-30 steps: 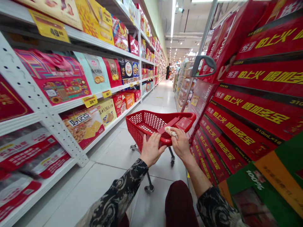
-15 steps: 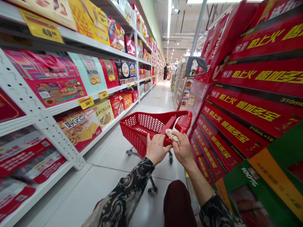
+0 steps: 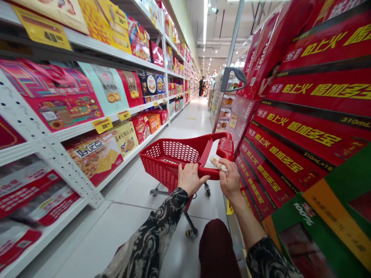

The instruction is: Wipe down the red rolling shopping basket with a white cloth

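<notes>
A red plastic shopping cart (image 3: 171, 152) with perforated walls stands in front of me, its basket bare inside as far as I can see. My left hand (image 3: 189, 179) lies over the near rim, its fingers bent around the edge and its thumb pointing right. In my right hand (image 3: 230, 179) is a crumpled whitish cloth (image 3: 219, 164), with faint pinkish-brown marks. That hand grips the cloth against the right part of the rim, below the red handle piece (image 3: 225, 146). Part of the cloth is hidden under the fingers.
White shelves (image 3: 43, 139) with boxed snacks and yellow price tags line the left. Stacked red drink cartons (image 3: 292, 127) and a green carton (image 3: 307, 227) stand close on the right. A metal pole with a grey bracket (image 3: 232, 79) rises ahead. A person (image 3: 201, 87) is far down the aisle.
My right hand and the cloth have moved right along the rim, away from my left hand. The cart has turned slightly and its basket shifted left; my left hand stays on the rim.
</notes>
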`<state>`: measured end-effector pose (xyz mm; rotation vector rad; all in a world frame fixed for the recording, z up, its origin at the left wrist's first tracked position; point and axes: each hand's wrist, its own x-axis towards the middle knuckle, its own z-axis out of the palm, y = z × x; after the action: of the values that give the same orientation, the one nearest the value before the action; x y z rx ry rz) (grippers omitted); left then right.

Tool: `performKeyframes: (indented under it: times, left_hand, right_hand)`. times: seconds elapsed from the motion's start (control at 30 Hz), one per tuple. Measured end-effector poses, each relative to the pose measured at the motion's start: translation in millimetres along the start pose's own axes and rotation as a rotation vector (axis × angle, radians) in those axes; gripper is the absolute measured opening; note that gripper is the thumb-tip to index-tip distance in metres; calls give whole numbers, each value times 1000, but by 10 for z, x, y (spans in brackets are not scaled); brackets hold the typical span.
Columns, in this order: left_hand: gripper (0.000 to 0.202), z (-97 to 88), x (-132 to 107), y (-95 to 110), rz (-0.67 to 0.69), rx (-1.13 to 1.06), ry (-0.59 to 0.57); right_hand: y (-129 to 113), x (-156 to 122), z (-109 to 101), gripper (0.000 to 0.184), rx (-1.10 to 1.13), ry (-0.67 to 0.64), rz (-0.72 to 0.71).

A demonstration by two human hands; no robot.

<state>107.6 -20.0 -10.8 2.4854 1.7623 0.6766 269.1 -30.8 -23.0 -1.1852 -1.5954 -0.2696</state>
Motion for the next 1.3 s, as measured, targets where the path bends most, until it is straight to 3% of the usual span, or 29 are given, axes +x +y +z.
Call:
performKeyframes:
  times: [0.17, 0.33, 0.43, 0.53, 0.77, 0.97, 1.1, 1.17, 1.3]
  left_hand:
    - [54, 93, -34, -196, -127, -34, -123]
    - [71, 201, -89, -360, -144, -8, -217]
    - [74, 220, -96, -365, -141, 5, -230]
    - [75, 220, -106, -376, -119, 15, -233]
    - [80, 227, -130, -354, -99, 0, -234]
    - [81, 221, -129, -294, -125, -51, -256]
    - [79, 199, -146, -344, -96, -78, -264]
    - [75, 158, -127, -358, -95, -110, -227]
    - [57, 26, 11, -291, 28, -201, 9]
  right_hand:
    - [90, 53, -27, 31, -85, 9, 45]
    - [-167, 25, 93, 31, -216, -119, 17]
    - [-360, -18, 198, 36, -220, -274, -48]
    - [-386, 3, 222, 40, -226, -372, -75]
    - [-162, 150, 83, 37, -337, -301, -7]
    - [-391, -43, 364, 48, -321, -462, -97]
    - [-410, -80, 462, 52, -295, -499, -121]
    - [-376, -63, 435, 52, -296, -505, -97]
    - [-357, -28, 327, 57, -276, -552, -127]
